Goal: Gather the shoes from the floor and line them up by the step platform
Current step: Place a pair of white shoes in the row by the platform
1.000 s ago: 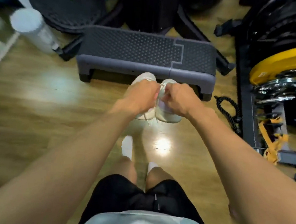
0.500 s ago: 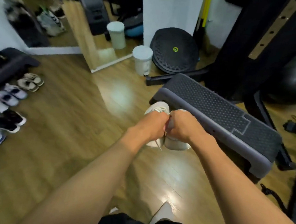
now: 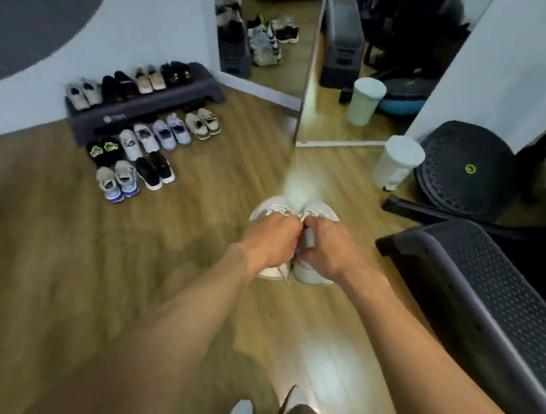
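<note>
I carry a pair of white sneakers in front of me above the wooden floor. My left hand (image 3: 273, 240) grips the left white sneaker (image 3: 270, 208) by its opening. My right hand (image 3: 331, 249) grips the right white sneaker (image 3: 323, 211) the same way, the two shoes side by side and touching. At the far left a dark step platform (image 3: 147, 111) stands against the wall with several shoes on top. Several more pairs (image 3: 150, 148) are lined up on the floor in front of it.
A second dark step platform (image 3: 476, 293) lies close on my right. A white bin (image 3: 399, 162) and a black balance dome (image 3: 465, 168) stand beyond it. A mirror (image 3: 281, 34) leans on the far wall. My socked feet (image 3: 242, 410) show at the bottom.
My view has swung left, away from the near step platform toward the one with the shoe rows. Both hands still hold the white sneakers, lifted off the floor and carried along.
</note>
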Tool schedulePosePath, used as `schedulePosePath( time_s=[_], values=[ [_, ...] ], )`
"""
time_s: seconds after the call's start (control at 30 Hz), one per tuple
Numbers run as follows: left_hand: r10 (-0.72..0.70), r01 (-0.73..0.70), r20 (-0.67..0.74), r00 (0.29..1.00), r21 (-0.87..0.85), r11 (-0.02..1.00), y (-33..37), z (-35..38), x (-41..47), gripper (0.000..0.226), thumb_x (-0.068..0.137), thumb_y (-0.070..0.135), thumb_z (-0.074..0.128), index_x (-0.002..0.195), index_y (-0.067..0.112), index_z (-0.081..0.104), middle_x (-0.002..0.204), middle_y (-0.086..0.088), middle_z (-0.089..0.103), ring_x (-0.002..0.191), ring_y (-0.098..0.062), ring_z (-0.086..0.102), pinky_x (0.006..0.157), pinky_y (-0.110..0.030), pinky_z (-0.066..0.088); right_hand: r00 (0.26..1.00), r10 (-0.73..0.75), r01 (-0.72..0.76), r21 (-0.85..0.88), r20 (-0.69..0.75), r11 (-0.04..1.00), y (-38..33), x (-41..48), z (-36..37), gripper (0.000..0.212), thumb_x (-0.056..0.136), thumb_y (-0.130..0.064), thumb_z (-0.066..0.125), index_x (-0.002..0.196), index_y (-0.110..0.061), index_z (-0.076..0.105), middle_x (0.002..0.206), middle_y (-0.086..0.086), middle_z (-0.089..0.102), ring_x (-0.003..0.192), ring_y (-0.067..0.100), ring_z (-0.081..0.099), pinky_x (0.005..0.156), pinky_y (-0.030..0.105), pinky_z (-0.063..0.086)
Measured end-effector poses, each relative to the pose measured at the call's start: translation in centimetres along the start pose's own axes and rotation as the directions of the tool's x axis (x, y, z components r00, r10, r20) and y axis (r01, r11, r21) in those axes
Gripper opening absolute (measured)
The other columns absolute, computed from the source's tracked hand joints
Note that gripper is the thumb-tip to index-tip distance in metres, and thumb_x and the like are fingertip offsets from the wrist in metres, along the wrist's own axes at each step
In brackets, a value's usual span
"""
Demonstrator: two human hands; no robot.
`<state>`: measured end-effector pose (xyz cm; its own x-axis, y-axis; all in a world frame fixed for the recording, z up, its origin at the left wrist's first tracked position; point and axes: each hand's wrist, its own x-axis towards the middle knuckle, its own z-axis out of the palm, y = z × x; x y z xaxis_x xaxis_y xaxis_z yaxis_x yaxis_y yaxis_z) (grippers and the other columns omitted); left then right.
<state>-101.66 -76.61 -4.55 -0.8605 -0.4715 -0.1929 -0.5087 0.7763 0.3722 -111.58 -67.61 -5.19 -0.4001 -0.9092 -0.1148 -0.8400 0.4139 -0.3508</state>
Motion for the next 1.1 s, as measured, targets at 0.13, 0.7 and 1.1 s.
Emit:
schedulePosePath(
  time_s=[0.13,0.7,1.1],
  values=[
    [-0.119,0.119,-0.069,0.99,-0.012,0.993,-6.4,-1.5,1.1,0.012,0.084,0.013,0.049,0.089,0.015,0.061,0.106,-0.011,0.065,0.102,-0.034,0.058,0.073,-0.038,0.045,0.995,-0.081,0.082,-0.003,0.053,0.997,-3.9,6.7,1.8,0.012,0.077,-0.017,0.062,0.089,-0.018,0.057,0.095,0.01,0.066,0.09,0.03,0.061,0.063,0.03,0.042],
    [-0.485,0.455,-0.086,0.87,-0.234,0.859,-29.4,-10.3,18.4,0.008,0.082,0.015,0.056,0.084,0.022,0.054,0.102,-0.008,0.061,0.094,-0.032,0.058,0.072,-0.039,0.05,0.916,-0.338,0.336,0.047,0.216,0.941,-12.4,40.2,5.1,0.019,0.077,-0.025,0.06,0.078,-0.03,0.042,0.074,-0.005,0.052,0.072,0.021,0.05,0.054,0.024,0.03],
    [-0.48,0.459,-0.021,0.877,-0.26,0.85,-50.4,-14.1,35.4,0.017,0.082,0.004,0.059,0.097,-0.002,0.066,0.101,-0.022,0.066,0.098,-0.035,0.062,0.085,-0.042,0.048,0.878,-0.337,0.33,0.082,0.339,0.94,-18.6,64.8,9.4,0.023,0.086,-0.024,0.054,0.109,-0.019,0.054,0.108,0.005,0.065,0.099,0.026,0.061,0.066,0.025,0.032]
  ],
)
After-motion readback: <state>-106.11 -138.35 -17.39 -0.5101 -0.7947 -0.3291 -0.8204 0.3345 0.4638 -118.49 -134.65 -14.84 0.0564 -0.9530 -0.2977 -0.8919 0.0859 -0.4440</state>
